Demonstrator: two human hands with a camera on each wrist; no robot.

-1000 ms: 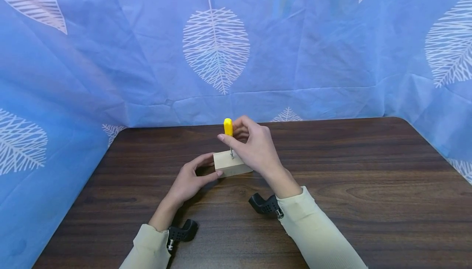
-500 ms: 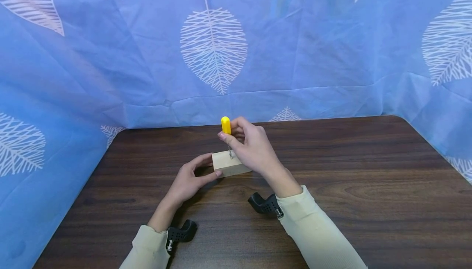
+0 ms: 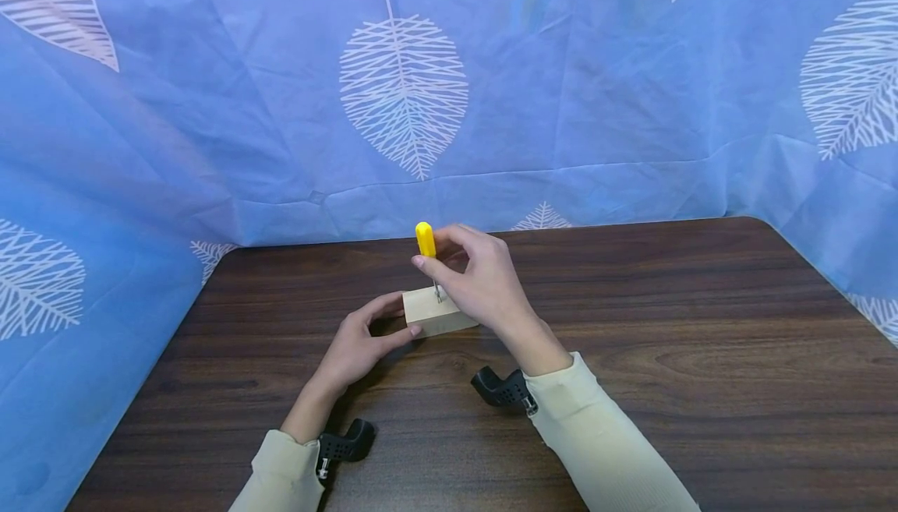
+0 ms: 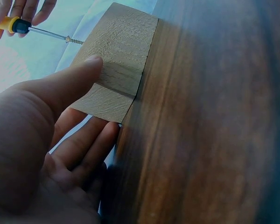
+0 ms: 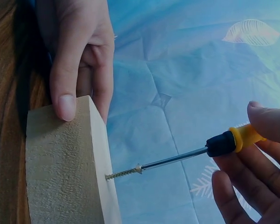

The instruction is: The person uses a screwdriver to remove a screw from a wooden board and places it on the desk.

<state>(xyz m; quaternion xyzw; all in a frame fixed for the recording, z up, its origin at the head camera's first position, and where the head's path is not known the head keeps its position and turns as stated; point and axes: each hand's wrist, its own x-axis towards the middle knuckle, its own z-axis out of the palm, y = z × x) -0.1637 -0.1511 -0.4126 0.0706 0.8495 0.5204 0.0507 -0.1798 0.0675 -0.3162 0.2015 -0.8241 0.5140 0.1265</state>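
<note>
A pale wooden block [image 3: 440, 323] lies on the dark wood-grain table. Its left end is held by my left hand [image 3: 359, 344], thumb on the near side and fingers behind. A screw [image 5: 124, 174] stands in the block's top face, with much of its thread showing above the wood. The tip of a yellow and black screwdriver [image 5: 224, 143] meets the screw head, its shaft in line with the screw. My right hand [image 3: 484, 274] pinches the screwdriver's handle between thumb and fingers above the block, hiding the block's right end in the head view.
A blue cloth [image 3: 281, 107] with white leaf prints hangs behind and beside the table [image 3: 666, 325]. Black wrist mounts [image 3: 348, 440] stick out inward from both cream sleeves, low over the table.
The yellow handle's top has tilted a little to the left, and the right hand's fingers have shifted around it. The left hand and the block hold nearly still.
</note>
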